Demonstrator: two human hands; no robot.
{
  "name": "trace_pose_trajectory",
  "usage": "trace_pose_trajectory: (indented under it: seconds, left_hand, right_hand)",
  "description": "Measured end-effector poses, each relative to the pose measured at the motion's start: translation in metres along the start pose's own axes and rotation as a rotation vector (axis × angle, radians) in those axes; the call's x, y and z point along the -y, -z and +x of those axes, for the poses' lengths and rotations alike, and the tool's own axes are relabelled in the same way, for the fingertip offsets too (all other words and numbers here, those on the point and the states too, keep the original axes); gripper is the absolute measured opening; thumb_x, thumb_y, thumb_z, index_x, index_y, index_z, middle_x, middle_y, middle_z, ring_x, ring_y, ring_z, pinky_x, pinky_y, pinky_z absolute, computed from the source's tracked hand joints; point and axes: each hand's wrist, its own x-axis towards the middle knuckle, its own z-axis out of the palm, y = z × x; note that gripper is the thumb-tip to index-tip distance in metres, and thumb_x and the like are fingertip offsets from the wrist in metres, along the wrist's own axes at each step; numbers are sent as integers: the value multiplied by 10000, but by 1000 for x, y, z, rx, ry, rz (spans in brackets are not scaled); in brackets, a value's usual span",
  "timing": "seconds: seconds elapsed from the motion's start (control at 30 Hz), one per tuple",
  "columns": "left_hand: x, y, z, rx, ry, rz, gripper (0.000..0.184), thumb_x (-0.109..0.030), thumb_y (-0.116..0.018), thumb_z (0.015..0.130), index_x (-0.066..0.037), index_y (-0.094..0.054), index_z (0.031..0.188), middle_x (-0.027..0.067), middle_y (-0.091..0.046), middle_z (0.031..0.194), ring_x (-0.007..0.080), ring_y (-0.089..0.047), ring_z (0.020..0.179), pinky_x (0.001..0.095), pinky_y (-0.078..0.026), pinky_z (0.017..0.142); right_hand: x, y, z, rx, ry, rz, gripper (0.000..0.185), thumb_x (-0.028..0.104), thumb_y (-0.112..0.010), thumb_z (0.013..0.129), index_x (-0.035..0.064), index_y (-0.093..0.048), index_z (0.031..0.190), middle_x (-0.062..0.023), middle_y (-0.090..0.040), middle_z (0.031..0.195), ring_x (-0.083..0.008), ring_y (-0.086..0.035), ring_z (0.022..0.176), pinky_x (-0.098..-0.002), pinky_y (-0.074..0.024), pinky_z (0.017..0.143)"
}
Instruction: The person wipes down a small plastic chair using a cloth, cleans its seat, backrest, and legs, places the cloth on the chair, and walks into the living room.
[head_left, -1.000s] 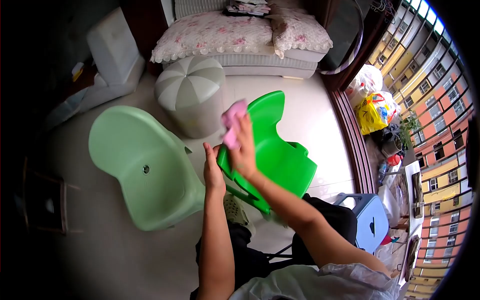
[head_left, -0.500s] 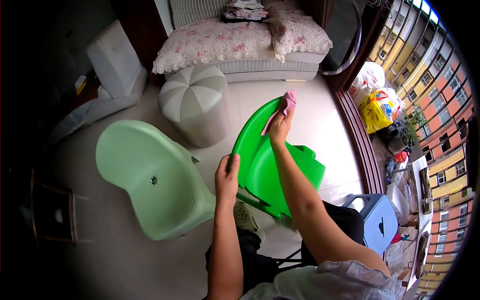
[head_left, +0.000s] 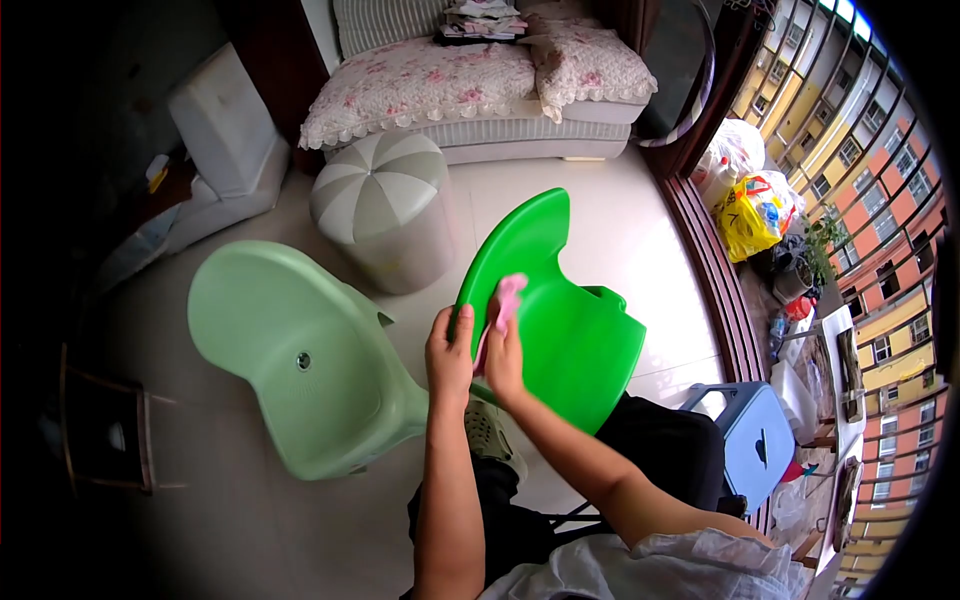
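A bright green plastic chair [head_left: 575,335] is tilted in front of my knees, its curved backrest up and to the left. My left hand [head_left: 450,352] grips the backrest's left edge, with the thumb on the inner face. Against that inner face, close beside the left hand, my right hand [head_left: 505,360] presses a pink cloth [head_left: 508,298]; its fingers are closed on the cloth and partly hidden by it. To the left, a pale green plastic chair [head_left: 310,400] with a round hole stands on the floor, touched by neither hand.
A round grey-and-white pouf [head_left: 385,215] stands beyond the chairs, before a sofa [head_left: 430,95] with a floral cover. At right are a blue stool [head_left: 755,440], bags [head_left: 750,215] past the door track, and window bars. A dark-framed stool [head_left: 105,430] stands far left.
My right hand has moved the pink cloth from the backrest's far top corner down and left, close to my left hand. My left hand keeps its hold on the edge.
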Motion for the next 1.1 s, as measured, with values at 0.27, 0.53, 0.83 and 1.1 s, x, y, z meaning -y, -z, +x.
trace_pose_trajectory:
  seconds: [0.27,0.53,0.83,1.1]
  left_hand:
    - [-3,2,2,11,16,24,321,-326,-515,910,-17,-571,977,-29,-500,726,69,-406,654,224,-357,602]
    - [-6,-2,-3,-33,-7,-34,330,-331,-505,914,-14,-574,974,26,-553,806,95,-485,742,238,-408,681]
    - [-3,0,-1,-69,27,-48,385,-375,-456,929,1,-532,952,21,-523,888,122,-459,828,249,-376,779]
    - [-12,-2,-3,-73,61,11,360,-346,-454,933,-4,-554,988,14,-540,843,103,-464,788,238,-383,740]
  right_hand:
    - [-41,39,125,-382,174,-233,491,96,-341,897,78,-229,1374,-136,-470,1188,-217,-486,1024,-311,-400,870]
    - [33,-6,-62,101,-90,67,483,180,-370,924,-8,-264,1357,-159,-259,1396,-257,-252,1289,-334,-206,1045]
    - [48,-9,80,-12,708,-456,471,136,-517,794,37,-466,1253,-203,-344,1369,-400,-261,1294,-441,-210,1050]
    - [33,33,180,-461,662,-451,346,116,-490,820,-9,-497,1142,-192,-467,1223,-363,-447,1115,-378,-327,964]
